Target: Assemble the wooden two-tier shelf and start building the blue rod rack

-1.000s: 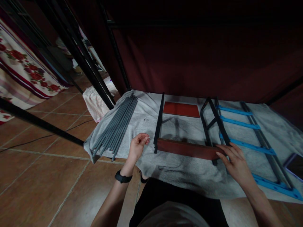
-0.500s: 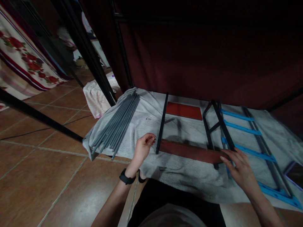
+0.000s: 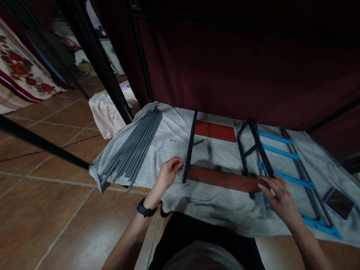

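Observation:
My left hand [image 3: 168, 173] pinches a small metal screw [image 3: 182, 164] with its tip against the near end of a black metal bar [image 3: 190, 144]. That bar stands at the left end of a reddish-brown wooden board [image 3: 222, 178] set on edge on a grey towel [image 3: 213, 206]. At the board's right end my right hand [image 3: 278, 197] rests its fingers on the wood, beside a black frame piece [image 3: 253, 144].
A bundle of grey rods [image 3: 132, 148] lies on the towel's left side, with a loose screw [image 3: 173, 140] nearby. A second red board [image 3: 215, 130] lies flat behind. Blue-runged rails [image 3: 287, 165] and a phone [image 3: 339, 203] are at right. Black bed-frame posts [image 3: 95, 60] rise at left.
My left hand moved right, bringing the screw from a gap away up to the black bar's end. My right hand stayed on the board. The camera swung slightly right.

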Tool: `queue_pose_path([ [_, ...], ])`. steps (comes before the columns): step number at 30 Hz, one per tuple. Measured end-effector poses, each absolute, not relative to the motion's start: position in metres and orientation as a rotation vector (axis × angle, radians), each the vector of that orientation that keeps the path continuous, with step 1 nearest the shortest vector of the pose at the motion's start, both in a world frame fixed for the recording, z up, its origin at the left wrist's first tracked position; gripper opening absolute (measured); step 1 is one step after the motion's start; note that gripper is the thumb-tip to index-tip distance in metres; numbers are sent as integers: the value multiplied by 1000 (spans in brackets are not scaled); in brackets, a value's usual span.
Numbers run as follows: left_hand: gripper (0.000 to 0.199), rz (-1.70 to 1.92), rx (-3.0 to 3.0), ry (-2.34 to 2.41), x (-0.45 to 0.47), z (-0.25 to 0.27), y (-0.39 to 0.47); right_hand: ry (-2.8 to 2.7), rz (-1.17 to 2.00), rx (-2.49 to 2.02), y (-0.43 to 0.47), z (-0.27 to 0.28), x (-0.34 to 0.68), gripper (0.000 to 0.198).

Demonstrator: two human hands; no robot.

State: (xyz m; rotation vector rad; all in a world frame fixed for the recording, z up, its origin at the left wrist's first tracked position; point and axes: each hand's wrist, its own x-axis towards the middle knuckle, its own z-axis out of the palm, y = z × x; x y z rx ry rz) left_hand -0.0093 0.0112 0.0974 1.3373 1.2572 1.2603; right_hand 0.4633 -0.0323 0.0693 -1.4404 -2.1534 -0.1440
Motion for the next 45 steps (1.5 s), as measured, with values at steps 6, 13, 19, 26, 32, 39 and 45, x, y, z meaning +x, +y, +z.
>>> queue_pose_path([
  [6, 8, 1240, 1308, 1204, -9, 100, 11, -2165, -139, -1425, -28, 69, 467, 41],
  [13, 9, 1229, 1316, 1221, -11, 99, 12, -2197, -136, -1415, -26, 71, 468, 40],
  [19, 10, 1216, 1401, 1279, -9, 97, 9, -2169, -151, -1429, -27, 69, 466, 39],
  [26, 26, 1186, 1646, 1383, -8, 99, 1, -2167, -154, -1429, -26, 68, 466, 40],
  [32, 39, 1147, 1746, 1538, 4, 110, -13, -2150, -133, -1468, -26, 64, 468, 43],
  [39, 34, 1076, 1795, 1665, 12, 119, -17, -2143, -149, -1447, -25, 64, 467, 41],
  [45, 29, 1135, 1793, 1729, 13, 119, -17, -2154, -152, -1434, -26, 64, 466, 39],
])
